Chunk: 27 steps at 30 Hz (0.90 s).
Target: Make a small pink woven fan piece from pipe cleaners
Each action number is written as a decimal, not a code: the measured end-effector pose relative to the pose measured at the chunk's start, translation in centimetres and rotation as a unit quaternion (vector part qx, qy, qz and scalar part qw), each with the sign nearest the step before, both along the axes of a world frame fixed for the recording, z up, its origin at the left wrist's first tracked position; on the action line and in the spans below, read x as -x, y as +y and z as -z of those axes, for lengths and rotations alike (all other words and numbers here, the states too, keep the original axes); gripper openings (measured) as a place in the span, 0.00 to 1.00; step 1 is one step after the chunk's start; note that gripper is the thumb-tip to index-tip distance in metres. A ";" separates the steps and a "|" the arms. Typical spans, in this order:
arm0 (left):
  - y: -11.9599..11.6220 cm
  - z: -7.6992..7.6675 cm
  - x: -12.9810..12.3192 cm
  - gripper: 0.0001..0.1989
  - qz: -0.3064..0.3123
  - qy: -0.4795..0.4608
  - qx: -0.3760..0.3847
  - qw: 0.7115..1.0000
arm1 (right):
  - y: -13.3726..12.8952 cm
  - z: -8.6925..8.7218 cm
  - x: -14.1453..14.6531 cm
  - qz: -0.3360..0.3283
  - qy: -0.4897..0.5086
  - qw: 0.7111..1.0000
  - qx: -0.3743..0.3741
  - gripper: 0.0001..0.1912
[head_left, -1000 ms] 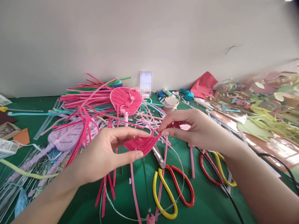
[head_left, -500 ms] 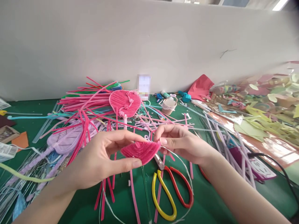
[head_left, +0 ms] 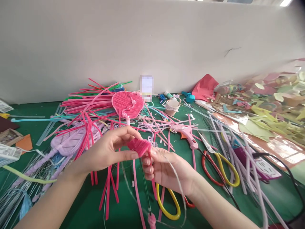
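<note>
The left hand (head_left: pixel 105 152) is pinching the pink piece (head_left: pixel 138 146) between thumb and fingers; the right hand (head_left: pixel 168 168), fingers curled, is gripping its right end. Fuzzy and closely ridged, the pink piece is curving above the green counter (head_left: pixel 79 205).

Green surface (head_left: pixel 82 211), strewn with craft materials. Beyond the fingers (head_left: pixel 127 155), to their left: bundled pink strips (head_left: pixel 88 103) and clear sticks (head_left: pixel 49 128); to their right: a small cup (head_left: pixel 172 108) and a pink glue gun (head_left: pixel 187 131). Right of them: red-and-yellow-handled scissors (head_left: pixel 209 148). Nearer than the fingers: a second pair (head_left: pixel 173 217), partly hidden.
</note>
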<state>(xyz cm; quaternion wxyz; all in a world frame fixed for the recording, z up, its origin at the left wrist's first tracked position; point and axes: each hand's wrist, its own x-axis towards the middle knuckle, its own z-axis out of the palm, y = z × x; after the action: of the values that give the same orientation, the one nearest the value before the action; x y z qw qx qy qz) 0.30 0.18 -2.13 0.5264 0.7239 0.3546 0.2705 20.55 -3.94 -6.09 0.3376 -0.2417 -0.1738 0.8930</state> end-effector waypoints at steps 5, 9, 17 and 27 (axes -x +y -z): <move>0.7 0.7 -0.2 0.06 0.042 0.074 -0.106 0.991 | 0.2 0.2 0.3 0.023 -0.040 0.999 0.024 0.18; 0.8 1.3 -0.1 0.06 0.033 0.120 -0.231 0.965 | 0.1 0.2 0.1 0.032 -0.052 0.998 0.019 0.18; 0.0 1.2 -0.6 0.08 -0.010 0.120 -0.244 0.962 | -0.3 0.3 -0.3 0.037 -0.084 0.996 -0.006 0.19; -0.6 -0.5 -0.7 0.16 -0.036 0.064 0.030 0.997 | -0.6 -0.1 0.1 0.124 -0.271 0.943 -0.147 0.19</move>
<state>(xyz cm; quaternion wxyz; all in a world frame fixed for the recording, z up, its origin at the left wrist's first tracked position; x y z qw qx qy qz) 0.99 -0.38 -1.66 0.5143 0.7104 0.4210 0.2316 20.46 -4.54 -6.00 0.4178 -0.4414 -0.3567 0.7094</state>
